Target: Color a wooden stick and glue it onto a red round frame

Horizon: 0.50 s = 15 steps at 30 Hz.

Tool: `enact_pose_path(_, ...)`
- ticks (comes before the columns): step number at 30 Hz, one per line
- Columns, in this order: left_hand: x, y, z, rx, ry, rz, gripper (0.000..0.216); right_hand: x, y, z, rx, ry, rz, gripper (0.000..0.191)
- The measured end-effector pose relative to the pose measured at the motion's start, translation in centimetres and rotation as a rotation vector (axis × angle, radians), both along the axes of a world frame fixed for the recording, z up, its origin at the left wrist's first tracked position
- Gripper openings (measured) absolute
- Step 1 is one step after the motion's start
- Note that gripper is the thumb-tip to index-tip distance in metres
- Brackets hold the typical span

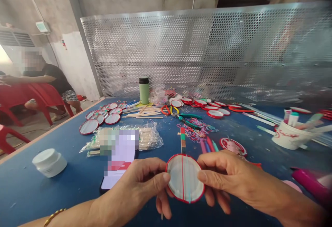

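Between my two hands is a small round disc point(175, 175) with a red rim and a whitish, translucent face. A red line and a pale blue line run down across it. My left hand point(145, 180) pinches its left edge between thumb and fingers. At the right edge, my right hand point(225, 177) grips it the same way. Just beyond the disc's top edge shows a flat stick point(183, 139) with red, green and brown bands; whether it touches the disc I cannot tell. A thin stick end pokes out below my left fingers.
A phone point(121, 164) and a white jar point(49, 163) lie left, by bagged wooden sticks point(147, 137). Farther back are red-rimmed discs point(112, 118), a green bottle point(144, 90), pliers point(189, 122) and coloured bands point(201, 130). A cup of pens point(292, 135) stands right. One person sits far left.
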State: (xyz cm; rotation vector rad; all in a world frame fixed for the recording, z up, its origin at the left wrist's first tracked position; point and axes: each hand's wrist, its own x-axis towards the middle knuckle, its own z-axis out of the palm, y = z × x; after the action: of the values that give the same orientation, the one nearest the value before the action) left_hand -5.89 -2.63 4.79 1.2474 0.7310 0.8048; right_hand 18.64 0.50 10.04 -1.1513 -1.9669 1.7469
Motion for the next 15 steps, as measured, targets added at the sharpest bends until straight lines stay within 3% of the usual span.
enact_pose_path(10,-1.0,1.4,-3.4,0.029,0.064,0.024,0.045,-0.1,0.0,-0.6,-0.04,0.06,-0.037,0.043)
enact_pose_path(15,-1.2,1.7,-3.3,0.043,0.125,0.007,0.049,-0.2,-0.1,-0.6,-0.031,0.068,-0.039,0.043)
